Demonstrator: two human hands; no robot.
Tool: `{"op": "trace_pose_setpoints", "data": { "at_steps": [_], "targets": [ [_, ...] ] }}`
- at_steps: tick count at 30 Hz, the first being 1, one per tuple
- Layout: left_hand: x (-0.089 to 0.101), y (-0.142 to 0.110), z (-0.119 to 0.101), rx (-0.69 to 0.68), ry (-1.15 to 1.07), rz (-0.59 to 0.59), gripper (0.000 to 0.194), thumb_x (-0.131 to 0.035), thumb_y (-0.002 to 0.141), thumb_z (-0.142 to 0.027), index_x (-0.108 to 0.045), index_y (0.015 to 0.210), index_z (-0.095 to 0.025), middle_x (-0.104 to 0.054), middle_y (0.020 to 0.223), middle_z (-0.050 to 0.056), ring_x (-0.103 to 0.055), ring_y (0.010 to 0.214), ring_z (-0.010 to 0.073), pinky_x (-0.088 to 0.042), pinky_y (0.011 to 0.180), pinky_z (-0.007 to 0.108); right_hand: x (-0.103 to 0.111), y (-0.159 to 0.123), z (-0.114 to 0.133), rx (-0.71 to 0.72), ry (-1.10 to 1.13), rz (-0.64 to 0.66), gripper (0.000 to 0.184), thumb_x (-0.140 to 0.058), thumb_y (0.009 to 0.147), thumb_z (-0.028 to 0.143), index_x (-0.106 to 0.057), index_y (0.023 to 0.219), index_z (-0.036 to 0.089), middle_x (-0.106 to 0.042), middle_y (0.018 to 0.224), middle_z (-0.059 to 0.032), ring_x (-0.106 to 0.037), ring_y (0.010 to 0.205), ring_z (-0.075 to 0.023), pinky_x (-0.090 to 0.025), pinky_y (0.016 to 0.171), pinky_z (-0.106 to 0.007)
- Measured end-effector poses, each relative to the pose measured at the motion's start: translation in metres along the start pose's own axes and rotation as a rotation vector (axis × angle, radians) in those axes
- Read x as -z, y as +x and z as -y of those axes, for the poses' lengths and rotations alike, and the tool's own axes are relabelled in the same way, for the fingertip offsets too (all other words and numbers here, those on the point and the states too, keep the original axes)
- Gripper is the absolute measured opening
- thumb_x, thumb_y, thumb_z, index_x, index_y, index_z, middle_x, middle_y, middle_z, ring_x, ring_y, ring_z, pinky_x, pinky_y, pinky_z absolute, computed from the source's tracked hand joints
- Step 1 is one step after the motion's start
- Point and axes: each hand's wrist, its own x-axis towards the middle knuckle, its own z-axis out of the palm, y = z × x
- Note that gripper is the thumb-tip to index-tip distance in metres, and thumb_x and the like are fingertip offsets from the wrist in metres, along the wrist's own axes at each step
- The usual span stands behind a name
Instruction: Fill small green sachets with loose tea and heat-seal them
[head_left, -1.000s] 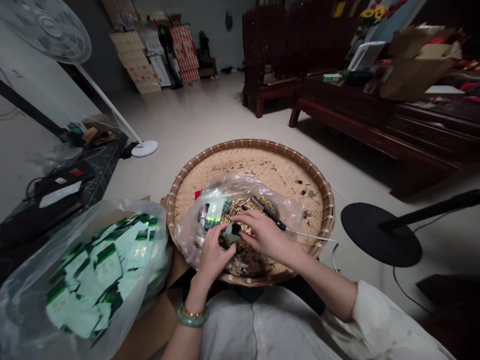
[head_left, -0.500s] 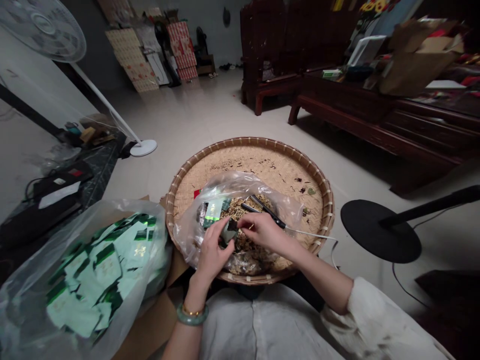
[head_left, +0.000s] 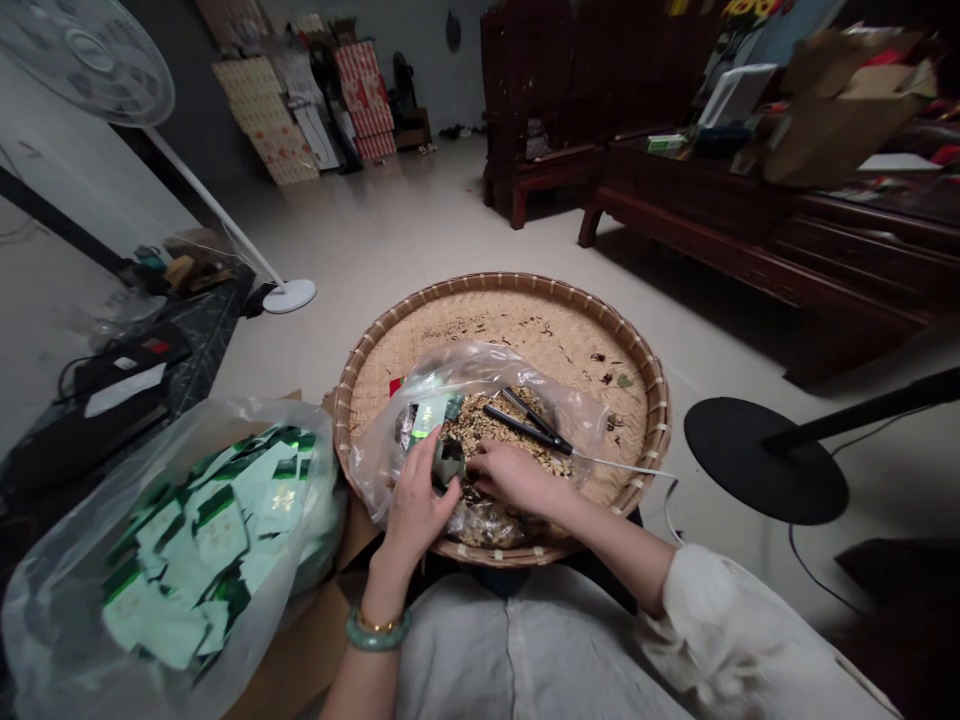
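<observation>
My left hand (head_left: 418,500) is curled round a small green packet (head_left: 448,462) whose dark mouth gapes upward. Just right of it, my right hand (head_left: 516,480) has its fingers bent together and lowered into a loose dried mix (head_left: 480,415); what they hold, if anything, is hidden. A clear plastic bag (head_left: 379,480) spread in the woven tray (head_left: 510,280) carries the mix. On top lies a black two-armed tool like a hair straightener (head_left: 529,425), with a white cord. A pale green packet (head_left: 430,412) rests behind my left fingers.
To the left, a large plastic bag (head_left: 45,600) holds many green packets (head_left: 225,530), with cardboard (head_left: 300,650) beside it. A black round base (head_left: 765,460) stands on the floor at right. A white fan (head_left: 289,295) and a dark wooden table (head_left: 697,220) stand farther off.
My right hand has moved down and slightly left from the packet's mouth into the mix. My left hand keeps the packet, which now shows its opening more clearly.
</observation>
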Motion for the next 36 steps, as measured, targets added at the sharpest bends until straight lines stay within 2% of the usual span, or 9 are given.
{"op": "trace_pose_setpoints", "data": {
  "at_steps": [7, 13, 18, 21, 23, 26, 31, 34, 36],
  "targets": [
    [0.001, 0.0, 0.001, 0.032, -0.008, -0.01, 0.062, -0.053, 0.08, -0.017, -0.033, 0.139, -0.018, -0.05, 0.132, 0.014, -0.047, 0.124, 0.0251, -0.038, 0.105, 0.045, -0.008, 0.007, -0.017, -0.012, 0.141, -0.059, 0.013, -0.06, 0.076, 0.007, -0.069, 0.083, 0.013, -0.067, 0.083, -0.0072, -0.06, 0.079, -0.0162, -0.042, 0.071, -0.024],
    [-0.001, 0.001, 0.0, 0.025, -0.029, -0.016, 0.062, -0.054, 0.08, -0.017, -0.033, 0.139, -0.02, -0.049, 0.134, 0.013, -0.046, 0.125, 0.0253, -0.038, 0.106, 0.046, 0.0, -0.002, -0.032, -0.099, 0.336, -0.217, 0.014, -0.06, 0.073, 0.007, -0.071, 0.077, 0.014, -0.069, 0.073, -0.003, -0.062, 0.066, -0.0134, -0.043, 0.064, -0.022],
    [-0.002, 0.001, 0.0, 0.021, -0.023, -0.023, 0.063, -0.054, 0.079, -0.016, -0.034, 0.138, -0.021, -0.049, 0.133, 0.012, -0.047, 0.125, 0.025, -0.039, 0.105, 0.046, 0.006, -0.007, -0.032, -0.167, 0.515, -0.293, 0.011, -0.061, 0.072, 0.01, -0.07, 0.074, 0.015, -0.068, 0.065, -0.0004, -0.062, 0.06, -0.0126, -0.045, 0.058, -0.021],
    [-0.003, 0.001, -0.001, 0.015, -0.012, -0.014, 0.065, -0.055, 0.077, -0.014, -0.034, 0.138, -0.021, -0.05, 0.133, 0.012, -0.047, 0.124, 0.0251, -0.039, 0.105, 0.046, 0.015, -0.007, -0.027, -0.152, 0.596, -0.402, 0.01, -0.061, 0.075, 0.014, -0.07, 0.076, 0.015, -0.069, 0.067, -0.001, -0.062, 0.059, -0.0124, -0.047, 0.055, -0.021],
    [-0.004, 0.001, -0.002, 0.017, -0.008, -0.004, 0.065, -0.055, 0.077, -0.014, -0.034, 0.138, -0.021, -0.051, 0.133, 0.012, -0.048, 0.124, 0.0254, -0.04, 0.105, 0.045, 0.024, -0.008, -0.02, -0.08, 0.549, -0.486, 0.009, -0.06, 0.078, 0.015, -0.069, 0.08, 0.016, -0.069, 0.074, -0.0025, -0.062, 0.063, -0.0127, -0.048, 0.058, -0.022],
    [-0.005, 0.001, -0.003, 0.025, -0.007, -0.001, 0.065, -0.055, 0.077, -0.014, -0.035, 0.138, -0.02, -0.051, 0.132, 0.013, -0.048, 0.124, 0.0258, -0.04, 0.104, 0.045, 0.034, -0.009, -0.006, 0.08, 0.317, -0.531, 0.012, -0.055, 0.084, 0.013, -0.067, 0.086, 0.016, -0.066, 0.083, -0.0055, -0.06, 0.073, -0.0144, -0.049, 0.067, -0.025],
    [-0.005, 0.001, -0.003, 0.006, -0.009, 0.001, 0.066, -0.056, 0.077, -0.014, -0.034, 0.138, -0.021, -0.05, 0.134, 0.012, -0.047, 0.125, 0.0252, -0.039, 0.106, 0.046, 0.038, -0.007, 0.018, 0.193, -0.076, -0.387, 0.016, -0.048, 0.088, 0.01, -0.063, 0.088, 0.014, -0.06, 0.082, -0.0079, -0.055, 0.077, -0.0173, -0.045, 0.068, -0.027],
    [-0.005, 0.001, -0.002, -0.001, -0.015, -0.003, 0.066, -0.057, 0.077, -0.014, -0.034, 0.138, -0.022, -0.051, 0.133, 0.012, -0.048, 0.124, 0.0255, -0.04, 0.104, 0.046, 0.037, -0.005, 0.024, 0.248, -0.059, -0.313, 0.014, -0.051, 0.087, 0.009, -0.063, 0.093, 0.015, -0.06, 0.084, -0.0071, -0.055, 0.079, -0.0171, -0.045, 0.07, -0.026],
    [-0.005, 0.001, -0.001, 0.005, -0.019, -0.004, 0.067, -0.057, 0.076, -0.013, -0.034, 0.138, -0.022, -0.052, 0.132, 0.012, -0.049, 0.123, 0.0257, -0.041, 0.103, 0.046, 0.036, -0.004, 0.023, 0.279, 0.071, -0.32, 0.023, -0.051, 0.086, 0.006, -0.061, 0.104, 0.017, -0.062, 0.09, -0.0068, -0.057, 0.084, -0.0169, -0.047, 0.074, -0.027]
  ]
}}
